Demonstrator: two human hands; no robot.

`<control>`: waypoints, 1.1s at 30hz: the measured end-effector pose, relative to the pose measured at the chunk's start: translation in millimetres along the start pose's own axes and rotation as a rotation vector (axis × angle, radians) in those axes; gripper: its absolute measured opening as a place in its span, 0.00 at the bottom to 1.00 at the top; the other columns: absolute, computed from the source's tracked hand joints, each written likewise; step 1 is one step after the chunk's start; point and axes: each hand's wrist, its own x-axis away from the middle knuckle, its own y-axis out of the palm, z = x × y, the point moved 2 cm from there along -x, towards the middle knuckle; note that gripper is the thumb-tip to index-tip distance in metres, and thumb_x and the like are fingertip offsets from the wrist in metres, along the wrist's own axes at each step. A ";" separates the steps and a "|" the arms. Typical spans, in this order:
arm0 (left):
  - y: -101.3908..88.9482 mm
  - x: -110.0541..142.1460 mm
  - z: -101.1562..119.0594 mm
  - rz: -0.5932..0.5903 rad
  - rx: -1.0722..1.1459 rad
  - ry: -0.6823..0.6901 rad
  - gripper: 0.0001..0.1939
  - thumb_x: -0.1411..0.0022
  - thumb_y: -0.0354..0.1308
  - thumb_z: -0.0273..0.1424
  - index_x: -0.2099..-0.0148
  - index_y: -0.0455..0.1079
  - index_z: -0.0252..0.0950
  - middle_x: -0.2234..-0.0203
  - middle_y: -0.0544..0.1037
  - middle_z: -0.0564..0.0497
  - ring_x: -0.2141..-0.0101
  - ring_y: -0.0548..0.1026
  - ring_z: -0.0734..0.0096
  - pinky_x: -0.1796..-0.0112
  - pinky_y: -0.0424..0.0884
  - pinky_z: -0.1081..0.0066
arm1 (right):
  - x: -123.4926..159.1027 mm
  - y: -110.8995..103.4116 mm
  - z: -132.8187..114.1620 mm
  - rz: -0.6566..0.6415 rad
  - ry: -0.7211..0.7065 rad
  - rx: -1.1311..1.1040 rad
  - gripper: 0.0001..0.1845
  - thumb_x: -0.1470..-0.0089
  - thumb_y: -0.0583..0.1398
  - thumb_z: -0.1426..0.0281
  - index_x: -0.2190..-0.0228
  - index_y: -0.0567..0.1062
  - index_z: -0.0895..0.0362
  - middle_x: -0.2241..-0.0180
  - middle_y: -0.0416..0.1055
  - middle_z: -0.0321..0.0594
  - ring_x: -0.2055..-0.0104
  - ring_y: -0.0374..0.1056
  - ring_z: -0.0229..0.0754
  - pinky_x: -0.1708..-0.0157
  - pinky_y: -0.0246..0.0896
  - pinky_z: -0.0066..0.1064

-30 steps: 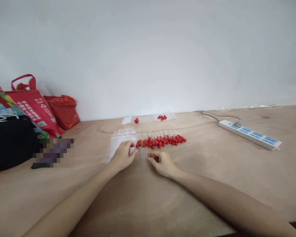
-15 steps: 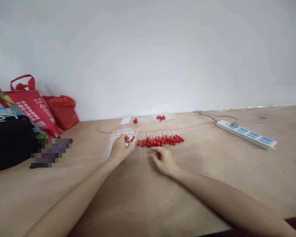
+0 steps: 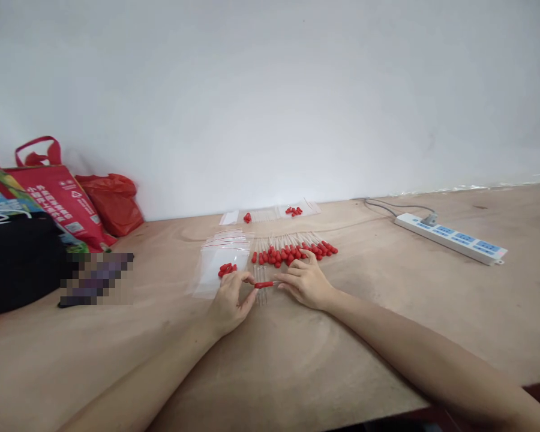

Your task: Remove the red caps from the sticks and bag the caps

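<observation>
left hand (image 3: 231, 303): pinching red bulb (image 3: 263, 285) of dropper (image 3: 267, 284) | right hand (image 3: 309, 282): grasping its tube (image 3: 275, 282) | place: between hands, over loose tubes (image 3: 263, 299), between far and near edges of table (image 3: 387, 282) | handling, judged: light; bulb soft, grippy; tube stiff, slick, fragile if glass (too blurred to tell) | hold: bulb's neck, tube close beside

Two hands (image 3: 311, 285), dozens of red bulbs (image 3: 290, 258), one power strip (image 3: 450, 238)
</observation>
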 end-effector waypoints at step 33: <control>-4.6 1.2 8.7 -0.133 0.028 0.220 0.07 0.40 0.49 0.27 0.69 0.66 0.36 0.76 0.74 0.54 0.69 0.70 0.72 0.59 0.60 0.65 | 6.1 2.4 -10.7 0.085 -0.126 -0.088 0.10 0.46 0.52 0.67 0.73 0.72 0.54 0.81 0.69 0.33 0.70 0.55 0.37 0.55 0.37 0.41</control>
